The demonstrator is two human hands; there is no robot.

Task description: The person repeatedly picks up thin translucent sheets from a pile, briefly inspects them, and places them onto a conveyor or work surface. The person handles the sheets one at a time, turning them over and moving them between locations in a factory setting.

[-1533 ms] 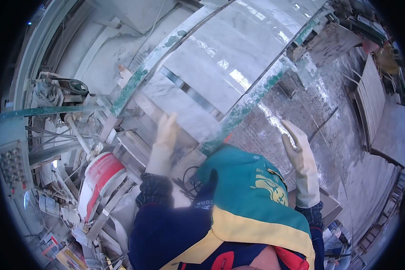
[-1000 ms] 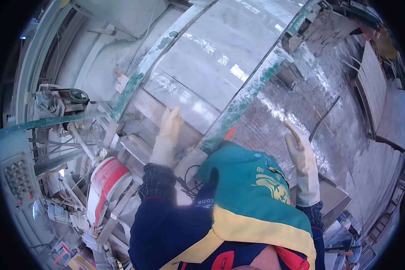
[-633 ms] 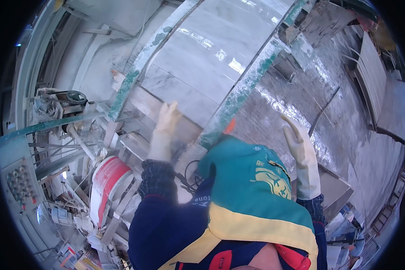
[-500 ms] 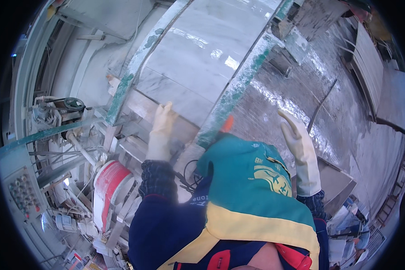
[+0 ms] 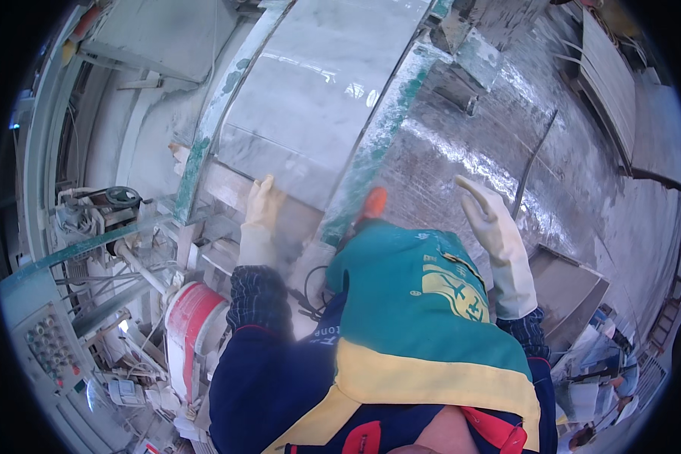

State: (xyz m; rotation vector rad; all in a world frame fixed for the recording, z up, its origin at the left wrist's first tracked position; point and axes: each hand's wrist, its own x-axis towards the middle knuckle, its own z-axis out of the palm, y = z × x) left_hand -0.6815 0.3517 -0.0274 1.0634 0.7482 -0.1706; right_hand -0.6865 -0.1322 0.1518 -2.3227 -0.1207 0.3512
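Observation:
My left hand (image 5: 262, 206), in a cream rubber glove, is over the pale strip (image 5: 299, 219) across the near end of a conveyor bed. Its fingers look bent and blurred, and whether they touch the strip I cannot tell. Just beyond it lies a glossy grey-white stone slab (image 5: 295, 113), with a thin seam near its close end. My right hand (image 5: 494, 219), gloved alike, hangs over the wet floor with fingers stretched, thumb apart and nothing in it. A green apron (image 5: 401, 303) with yellow trim covers my front.
Green-edged metal rails (image 5: 382, 136) flank the slab. To the left are a red-and-white drum (image 5: 193, 321), a motor with a pulley (image 5: 121, 198) and a button panel (image 5: 53, 344). A dark hose (image 5: 533, 163) lies on the wet floor; slabs lean (image 5: 609, 83) far right. An orange boot tip (image 5: 374, 203) shows past the apron.
The view has shifted a little, moving the slab and rails left in the picture. My left hand stays by the bed's near end; my right hand stays out to the side, still open.

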